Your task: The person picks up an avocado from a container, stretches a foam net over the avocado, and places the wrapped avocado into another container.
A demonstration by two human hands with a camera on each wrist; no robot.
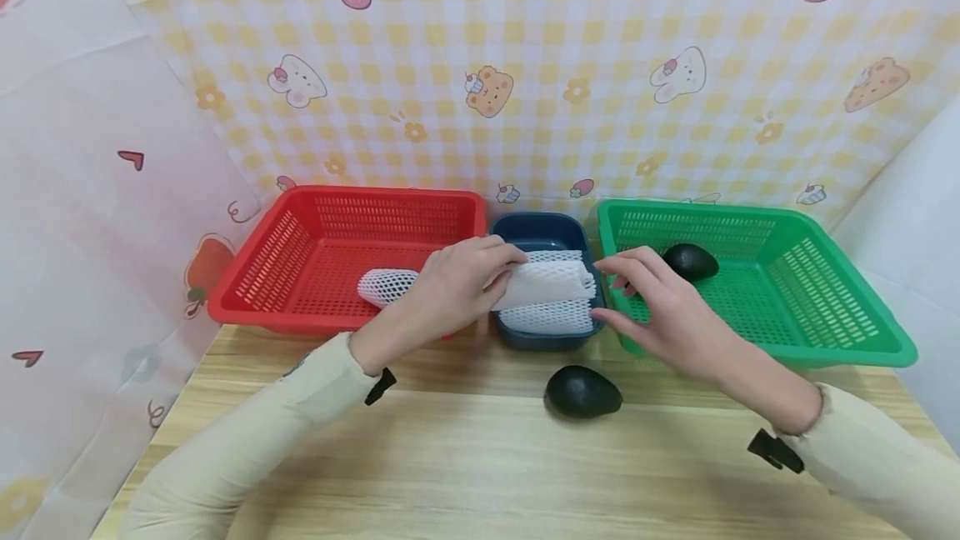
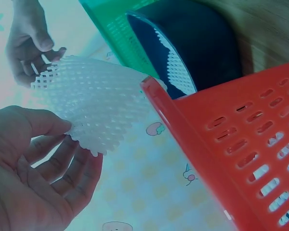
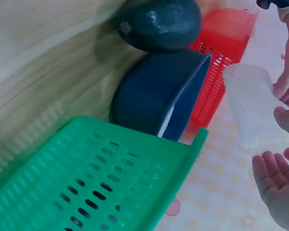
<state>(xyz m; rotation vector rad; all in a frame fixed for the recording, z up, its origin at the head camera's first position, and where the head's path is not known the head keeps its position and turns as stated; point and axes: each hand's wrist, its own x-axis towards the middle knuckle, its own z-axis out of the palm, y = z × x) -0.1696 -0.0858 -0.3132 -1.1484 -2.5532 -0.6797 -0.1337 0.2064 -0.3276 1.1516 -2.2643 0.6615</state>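
Observation:
My left hand [image 1: 465, 277] pinches one end of a white foam net sleeve [image 1: 551, 283], between thumb and fingers. The sleeve is flattened and hangs above a navy blue bin [image 1: 543, 342]. More white foam nets [image 1: 551, 319] lie inside that bin. At the sleeve's other end is my right hand [image 1: 671, 319], fingers and thumb spread apart; in the right wrist view its fingertips [image 3: 267, 159] sit just off the sleeve. On the table in front of the bin lies a dark avocado [image 1: 583, 392].
Left of the bin stands a red basket [image 1: 397, 215] holding an item in white foam net [image 1: 386, 283], partly hidden by my left arm. A green basket [image 1: 847, 307] on the right holds another dark avocado [image 1: 692, 262]. A patterned cloth [image 1: 540, 48] hangs behind.

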